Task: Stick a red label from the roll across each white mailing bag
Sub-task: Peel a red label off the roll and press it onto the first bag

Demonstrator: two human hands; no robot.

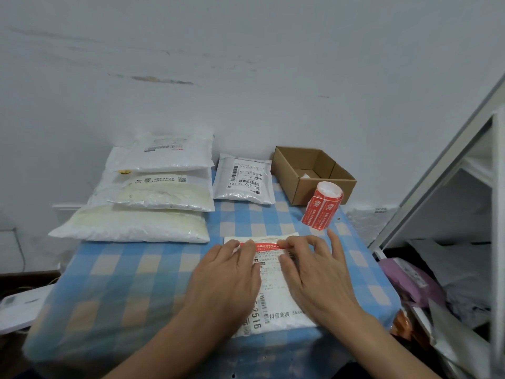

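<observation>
Left grip (226,272) and right grip (314,272), fingers spread flat, are pressing label (266,246) across bag (273,296) at near-centre surface (136,269), likely so it bonds; roll (325,206) is standing far right, within reach

Open cardboard box (287,177) at back of blue checked tablecloth (153,258); white shelving (497,214) right.

My left hand (229,272) covers the left side of the mailing bag (273,294) at the table's (136,269) near edge, and my right hand (314,272) covers its right side. My fingers hide parts of the red label (266,246), whose print is too small to read.
</observation>
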